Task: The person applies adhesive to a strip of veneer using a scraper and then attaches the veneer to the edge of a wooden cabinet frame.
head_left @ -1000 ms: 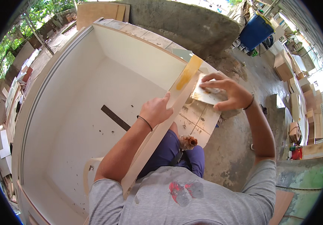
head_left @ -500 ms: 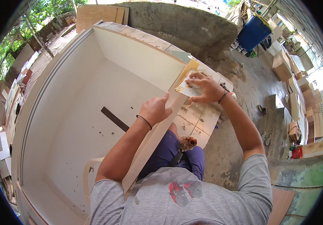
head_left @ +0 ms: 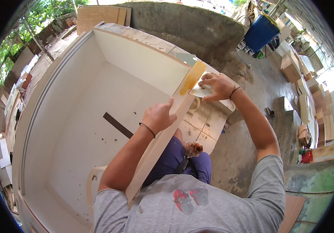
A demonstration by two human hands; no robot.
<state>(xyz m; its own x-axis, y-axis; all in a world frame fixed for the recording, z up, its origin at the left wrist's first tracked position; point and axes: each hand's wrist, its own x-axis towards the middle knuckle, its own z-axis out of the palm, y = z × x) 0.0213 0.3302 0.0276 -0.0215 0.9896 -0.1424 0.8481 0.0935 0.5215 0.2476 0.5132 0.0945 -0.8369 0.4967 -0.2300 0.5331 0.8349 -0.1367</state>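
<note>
A large white cabinet carcass lies open side up. My left hand grips the cabinet's pale front rail, index finger stretched along it and thumb on top; its other fingers are mostly hidden. At the rail's far end is a wet yellow-brown glue patch. Just right of that patch, my right hand pinches a flat white plate-like spreader with brown smears. A cream ring, like a tape roll, sits below the spreader, partly covered.
A dark strip and scattered crumbs lie inside the cabinet. A loose pale edging band curls near my left elbow. Tiled ledge runs beneath. Beyond stand a concrete wall, a blue bin and stacked boards.
My right hand has moved slightly right with the spreader, off the rail's end, uncovering more of the yellow-brown glue patch. My left hand has stayed on the rail.
</note>
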